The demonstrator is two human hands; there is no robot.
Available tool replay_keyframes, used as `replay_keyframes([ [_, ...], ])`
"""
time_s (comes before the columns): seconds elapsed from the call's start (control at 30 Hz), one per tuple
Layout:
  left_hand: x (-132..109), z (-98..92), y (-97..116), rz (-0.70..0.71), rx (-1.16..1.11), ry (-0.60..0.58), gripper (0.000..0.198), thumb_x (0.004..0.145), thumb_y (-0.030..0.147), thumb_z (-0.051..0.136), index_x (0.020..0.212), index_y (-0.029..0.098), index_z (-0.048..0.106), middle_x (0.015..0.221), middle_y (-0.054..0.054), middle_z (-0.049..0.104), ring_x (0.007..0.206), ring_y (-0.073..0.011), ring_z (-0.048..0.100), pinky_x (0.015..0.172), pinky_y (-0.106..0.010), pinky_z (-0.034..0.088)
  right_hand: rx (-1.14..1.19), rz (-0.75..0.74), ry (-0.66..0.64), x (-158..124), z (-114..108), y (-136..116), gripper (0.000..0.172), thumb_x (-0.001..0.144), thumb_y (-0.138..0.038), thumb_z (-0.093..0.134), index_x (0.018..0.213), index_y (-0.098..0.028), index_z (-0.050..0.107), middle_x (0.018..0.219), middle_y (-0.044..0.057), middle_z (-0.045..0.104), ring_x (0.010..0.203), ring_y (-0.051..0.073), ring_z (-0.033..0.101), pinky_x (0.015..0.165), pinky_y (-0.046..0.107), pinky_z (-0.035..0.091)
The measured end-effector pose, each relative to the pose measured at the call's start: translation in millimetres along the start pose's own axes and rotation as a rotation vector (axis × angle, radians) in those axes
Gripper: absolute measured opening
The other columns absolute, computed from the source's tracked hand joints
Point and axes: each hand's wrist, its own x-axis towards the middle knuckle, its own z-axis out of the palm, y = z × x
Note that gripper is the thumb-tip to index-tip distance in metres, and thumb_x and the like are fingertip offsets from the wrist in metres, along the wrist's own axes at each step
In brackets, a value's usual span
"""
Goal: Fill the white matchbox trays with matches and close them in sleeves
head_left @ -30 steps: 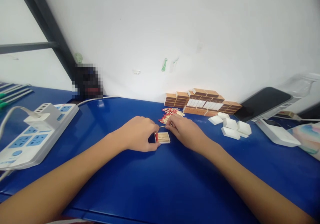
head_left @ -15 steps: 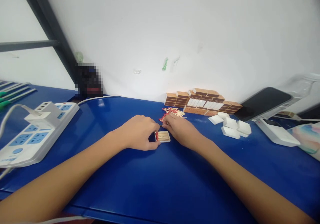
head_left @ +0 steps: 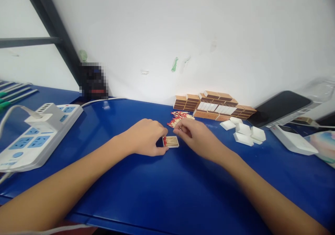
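A small white matchbox tray (head_left: 175, 146) lies on the blue table, with red-headed matches (head_left: 171, 140) side by side in it. Thumb and fingers of my left hand (head_left: 148, 137) grip the tray's left end. Just right of and beyond the tray, my right hand (head_left: 196, 135) has its thumb and fingertips pressed together; whether a match is between them cannot be made out. Behind those fingertips is a loose pile of matches (head_left: 180, 117), partly covered by the hand.
Brown matchboxes (head_left: 214, 105) are stacked along the wall. Several white trays (head_left: 243, 129) lie to the right, beside a phone (head_left: 281, 105) on a stand. A white power strip (head_left: 42, 140) with a plugged-in cable is on the left.
My right hand has drawn slightly right from the tray; the match that was at its fingertips no longer shows there. My left hand stays at the tray. The view has shifted slightly.
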Motion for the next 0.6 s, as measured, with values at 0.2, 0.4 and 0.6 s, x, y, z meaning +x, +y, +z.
replay_keyframes([
  [0.2,-1,-0.7,0,-0.005,-0.003,-0.013,0.026,0.086,0.046,0.065,0.085,0.020,0.070,0.085,-0.005,0.073,0.073,-0.0211,0.066,0.062,-0.032,0.039,-0.117,-0.020,0.079,12,10,34,0.011,0.098,-0.026,0.066,0.089,-0.021,0.064,0.089,0.003,0.063,0.080,0.019,0.056,0.069,0.030,0.039],
  [0.4,0,-0.6,0,-0.007,0.003,-0.019,0.027,0.087,0.046,0.064,0.084,0.020,0.069,0.085,-0.005,0.073,0.072,-0.0206,0.066,0.061,-0.032,0.038,-0.246,0.037,-0.008,15,14,26,0.020,0.102,-0.025,0.060,0.083,-0.021,0.058,0.093,0.005,0.065,0.083,0.020,0.059,0.067,0.031,0.038],
  [0.6,-2,0.4,-1,0.006,-0.010,-0.003,0.026,0.086,0.045,0.065,0.085,0.019,0.071,0.084,-0.005,0.073,0.071,-0.0201,0.065,0.061,-0.033,0.038,-0.433,0.132,-0.122,12,9,16,0.017,0.107,-0.026,0.051,0.091,-0.020,0.056,0.104,0.010,0.066,0.081,0.021,0.062,0.063,0.031,0.037],
])
